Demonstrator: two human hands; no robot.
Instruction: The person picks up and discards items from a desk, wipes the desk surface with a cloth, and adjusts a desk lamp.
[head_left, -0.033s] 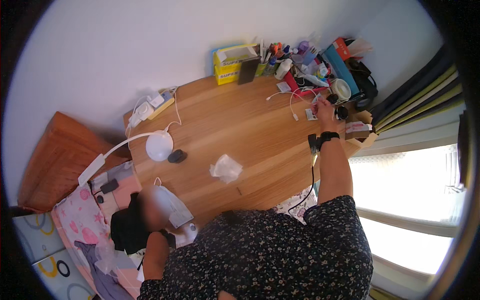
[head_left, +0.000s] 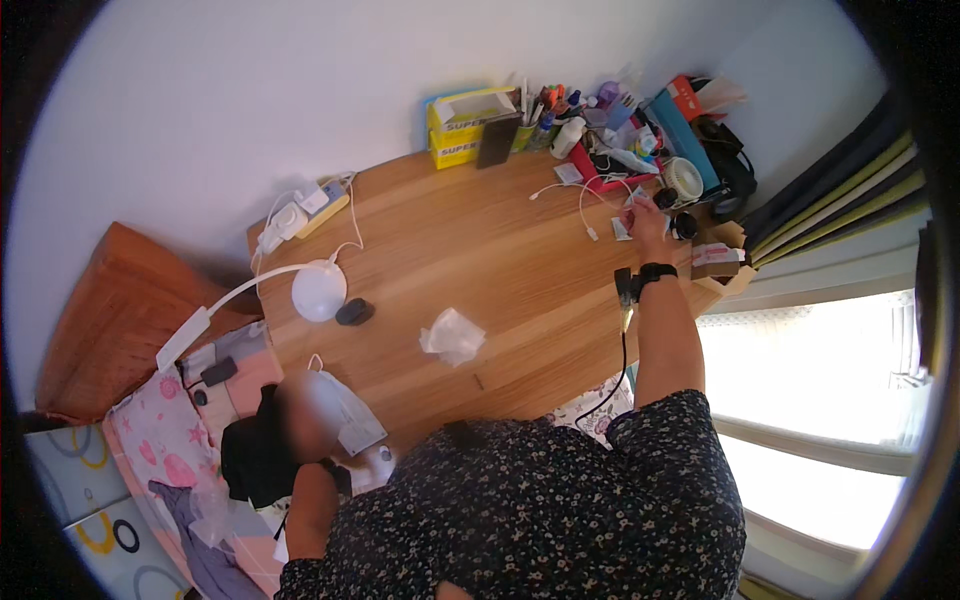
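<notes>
My right hand (head_left: 648, 220) reaches to the far right of the wooden desk (head_left: 430, 230), its fingers drawn together over small pale things I cannot make out. A small white packet (head_left: 621, 229) lies at the fingers' left, beside a white cable (head_left: 583, 212). Two black round-lidded containers, one of them a jar (head_left: 684, 226), stand close to that hand. At the lower left, my left hand (head_left: 312, 425) is smeared, so its fingers do not show. It is nearest to a black cloth (head_left: 255, 450) and a white face mask (head_left: 352, 415).
A crumpled clear plastic wrapper (head_left: 454, 337) lies mid-desk. A white desk lamp (head_left: 319, 291) and power strip (head_left: 318, 206) stand at the left. Along the back are a yellow box (head_left: 457, 148), pens, a red tray (head_left: 590, 172) and a white fan (head_left: 683, 180). A corded device hangs from my right wrist.
My right hand has shifted very slightly toward the small white packet. Everything else stays where it was.
</notes>
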